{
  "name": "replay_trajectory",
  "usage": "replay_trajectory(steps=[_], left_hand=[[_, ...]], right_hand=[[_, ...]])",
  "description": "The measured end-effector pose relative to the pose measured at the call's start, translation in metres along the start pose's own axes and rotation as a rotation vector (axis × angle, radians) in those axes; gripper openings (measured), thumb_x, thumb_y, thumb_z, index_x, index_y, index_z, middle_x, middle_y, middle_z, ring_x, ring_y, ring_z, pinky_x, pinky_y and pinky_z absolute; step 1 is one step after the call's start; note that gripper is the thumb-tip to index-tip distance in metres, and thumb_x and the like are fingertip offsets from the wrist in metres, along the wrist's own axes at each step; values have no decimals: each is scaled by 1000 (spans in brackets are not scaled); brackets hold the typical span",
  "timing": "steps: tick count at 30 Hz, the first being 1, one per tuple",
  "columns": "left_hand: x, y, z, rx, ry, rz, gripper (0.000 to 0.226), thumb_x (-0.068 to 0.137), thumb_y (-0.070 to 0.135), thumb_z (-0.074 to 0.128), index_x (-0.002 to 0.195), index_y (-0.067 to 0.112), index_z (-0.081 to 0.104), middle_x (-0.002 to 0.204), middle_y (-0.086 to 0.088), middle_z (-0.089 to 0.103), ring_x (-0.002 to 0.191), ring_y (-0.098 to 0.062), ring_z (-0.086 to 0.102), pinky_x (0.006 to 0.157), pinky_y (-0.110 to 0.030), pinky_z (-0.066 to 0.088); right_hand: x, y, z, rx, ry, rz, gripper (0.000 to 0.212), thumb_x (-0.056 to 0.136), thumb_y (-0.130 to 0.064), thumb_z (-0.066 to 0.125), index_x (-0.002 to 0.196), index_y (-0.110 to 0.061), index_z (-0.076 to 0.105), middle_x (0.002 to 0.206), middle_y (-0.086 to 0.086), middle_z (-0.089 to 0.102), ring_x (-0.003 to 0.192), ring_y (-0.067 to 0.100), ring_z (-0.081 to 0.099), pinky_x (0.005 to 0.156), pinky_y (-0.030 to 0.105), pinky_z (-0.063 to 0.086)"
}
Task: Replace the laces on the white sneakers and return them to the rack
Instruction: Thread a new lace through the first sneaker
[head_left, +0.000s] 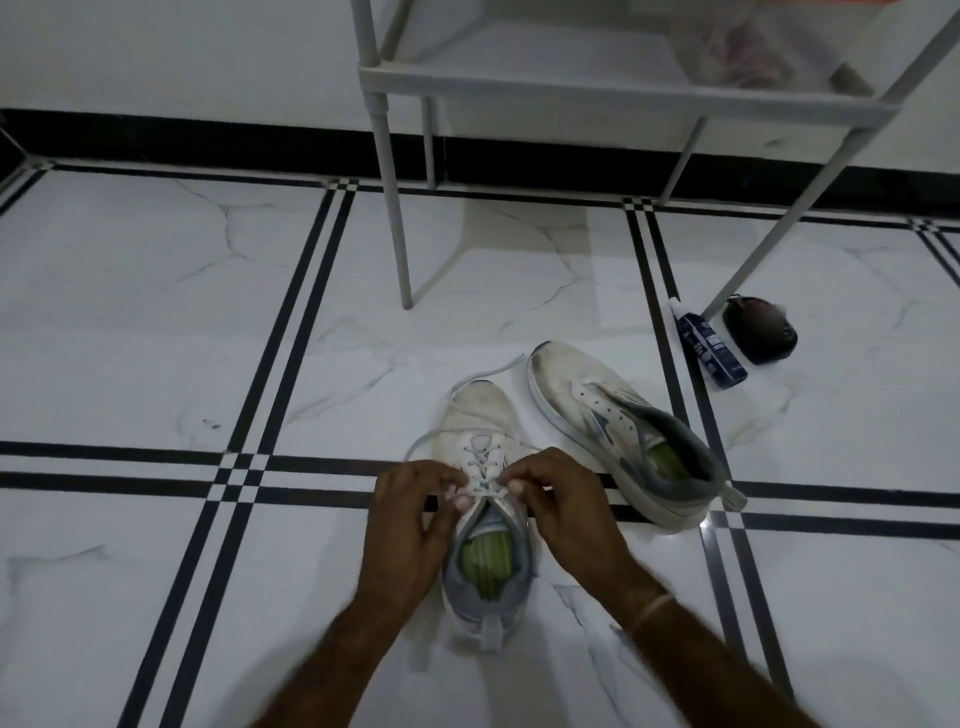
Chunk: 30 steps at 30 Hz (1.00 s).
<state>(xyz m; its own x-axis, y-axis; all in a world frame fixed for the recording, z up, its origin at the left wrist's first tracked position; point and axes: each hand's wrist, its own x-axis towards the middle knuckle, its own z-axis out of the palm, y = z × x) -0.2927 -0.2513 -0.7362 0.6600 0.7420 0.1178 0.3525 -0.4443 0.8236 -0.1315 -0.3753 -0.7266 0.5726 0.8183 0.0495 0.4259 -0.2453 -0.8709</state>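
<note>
Over the tongue of the near sneaker (480, 415), your left hand (410, 512) and right hand (558, 506) meet with fingers curled. Each pinches the flat white lace (496, 370) between thumb and fingertip at the upper eyelets. Loose lace loops off to the left and trails past the scuffed, rounded toe. The shoe stands upright on the glossy marble-patterned floor (156, 312), with a grey padded collar and ribbed green insole. Just to its right the second sneaker (571, 387) lies angled, its eyelet rows showing as open holes. Farther right, a dark blue bottle (711, 345) lies beside a black oval object (761, 332). Beyond stands the pale tubular rack (519, 85).
</note>
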Motion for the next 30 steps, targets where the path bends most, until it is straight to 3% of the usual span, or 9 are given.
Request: replay_trajectory(steps=[3,9,12,15,18,21,24,27,30], left_hand=[[-2,-8,-3,-24,-20,10,8,87,38,67,93,33,69,99,23,63,105,-6,55,85,-31,50],[13,6,-15,221,-96,231,21,94,24,45,77,24,57,73,18,53,68,2,45,66,-19,37],[18,2,-21,271,-175,186,25,86,17,42,81,25,64,70,16,60,64,-2,55,61,-19,46],[19,-6,-24,108,-286,-112,24,88,21,46,77,29,66,70,15,63,66,-7,57,67,-28,49],[16,3,-28,-203,-367,-374,29,102,23,56,74,23,66,67,5,64,64,-12,54,59,-27,42],[13,17,-38,-686,-369,-725,32,101,38,54,82,14,64,85,-3,69,79,-15,61,53,-22,37],[15,28,-36,-1128,-329,-794,27,96,26,52,87,8,70,122,-16,71,110,-23,70,61,-21,56],[18,41,-23,-1204,-253,-755,27,92,19,55,92,6,79,121,-24,70,110,-32,70,90,-37,61],[24,50,-9,-1047,-143,-755,26,90,22,66,96,-1,75,98,-24,74,83,-29,74,71,-33,63]], right_hand=[[2,4,-4,-170,-95,-137,11,94,-14,67,97,-19,76,100,-10,61,95,5,60,83,25,51],[9,-21,-31,-717,-98,-480,18,93,-37,57,87,-25,68,136,-4,57,134,20,46,108,46,35],[15,-7,-38,-719,-243,-500,10,96,-30,57,90,-26,64,97,-8,67,102,13,63,113,43,37],[8,9,-39,-673,-360,-365,8,91,-16,65,85,-21,63,77,-2,66,74,22,62,82,42,55],[-8,4,-39,-226,-359,-100,21,96,-25,64,77,-16,62,72,3,62,71,19,58,69,40,50],[-14,-10,-40,390,-285,189,30,102,-31,60,81,-14,73,85,17,69,87,29,66,86,40,52],[-10,-17,-27,673,-211,291,33,103,-22,54,104,5,71,112,21,74,108,33,70,97,38,55],[-3,-28,-8,818,-68,362,27,98,-21,59,98,4,68,100,22,75,91,28,73,83,34,58],[2,-37,9,841,86,401,30,96,-25,66,86,2,68,77,18,69,72,24,67,70,30,54]])
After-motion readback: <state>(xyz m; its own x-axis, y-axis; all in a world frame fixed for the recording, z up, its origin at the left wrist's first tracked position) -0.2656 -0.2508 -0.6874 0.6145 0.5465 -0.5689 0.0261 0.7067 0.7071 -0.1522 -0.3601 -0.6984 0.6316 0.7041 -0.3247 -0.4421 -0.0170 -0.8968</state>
